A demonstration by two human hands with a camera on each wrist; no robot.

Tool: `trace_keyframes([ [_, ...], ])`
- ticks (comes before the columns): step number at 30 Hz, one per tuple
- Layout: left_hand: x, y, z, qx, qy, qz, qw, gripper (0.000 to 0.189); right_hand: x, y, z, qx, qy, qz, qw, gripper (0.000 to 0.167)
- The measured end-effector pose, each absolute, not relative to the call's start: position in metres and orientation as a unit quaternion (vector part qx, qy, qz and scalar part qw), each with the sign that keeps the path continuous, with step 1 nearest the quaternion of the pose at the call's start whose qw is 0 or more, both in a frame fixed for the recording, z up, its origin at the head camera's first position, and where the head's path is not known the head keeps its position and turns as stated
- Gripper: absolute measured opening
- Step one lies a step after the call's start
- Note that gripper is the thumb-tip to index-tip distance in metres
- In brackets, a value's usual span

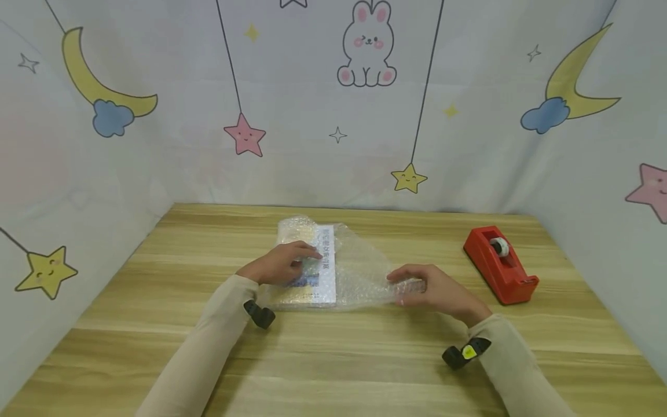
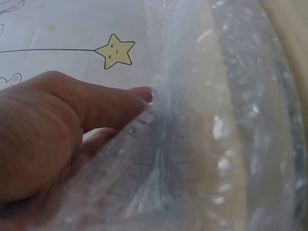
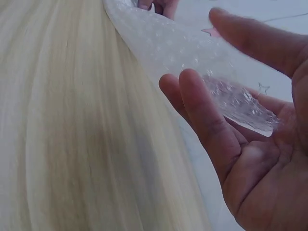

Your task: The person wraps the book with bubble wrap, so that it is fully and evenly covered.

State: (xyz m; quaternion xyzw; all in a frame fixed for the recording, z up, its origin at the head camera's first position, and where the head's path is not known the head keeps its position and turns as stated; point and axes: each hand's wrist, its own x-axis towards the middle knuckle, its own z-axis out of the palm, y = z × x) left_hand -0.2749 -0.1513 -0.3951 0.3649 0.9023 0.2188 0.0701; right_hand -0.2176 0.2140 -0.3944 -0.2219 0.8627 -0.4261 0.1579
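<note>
A book (image 1: 326, 278), with a pale cover and printed characters along one strip, lies on the table under clear bubble wrap (image 1: 365, 266). My left hand (image 1: 278, 263) rests on the wrapped book, index finger stretched across the cover. In the left wrist view, wrap (image 2: 202, 144) rises beside the thumb and partly covers the fingertips. The right hand (image 1: 438, 289) is at the wrap's loose right end. Seen from the right wrist, its thumb stands away from the other fingers (image 3: 207, 115), and the end of the wrap lies across the hand, reaching the palm.
A red tape dispenser (image 1: 502, 269) with a roll of tape (image 1: 500, 247) stands on the wooden table (image 1: 365, 365), right of the right hand. White cloth (image 1: 312, 174) printed with stars, moons and a rabbit surrounds the table at the back and sides.
</note>
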Motion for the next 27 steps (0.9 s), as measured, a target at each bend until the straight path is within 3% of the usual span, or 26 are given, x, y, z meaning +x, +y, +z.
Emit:
trace_keyframes([
  [9, -0.275, -0.153, -0.396, 0.356, 0.903, 0.229, 0.078, 0.048, -0.213, 0.198, -0.387, -0.186, 0.878, -0.428, 0.106, 0.008],
  [27, -0.271, -0.15, -0.391, 0.353, 0.908, 0.214, 0.067, 0.048, -0.212, 0.158, -0.361, -0.213, 0.864, -0.454, 0.036, 0.004],
])
